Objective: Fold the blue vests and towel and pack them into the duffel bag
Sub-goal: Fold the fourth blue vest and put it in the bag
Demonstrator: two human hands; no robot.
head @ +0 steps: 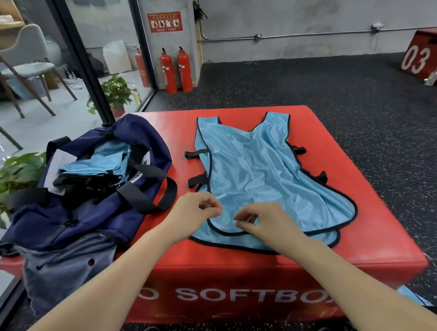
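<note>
Left hand: I'm pinching the vest's near edge.
Right hand: I'm pinching it alongside.
Duffel bag: lying open, holding folded vests.

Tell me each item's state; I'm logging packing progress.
Blue vest: spread flat, unfolded, on the red soft box.
Duffel bag: open, folded vests inside.
Left hand: pinching the vest's near hem.
Right hand: pinching the same hem.
</note>
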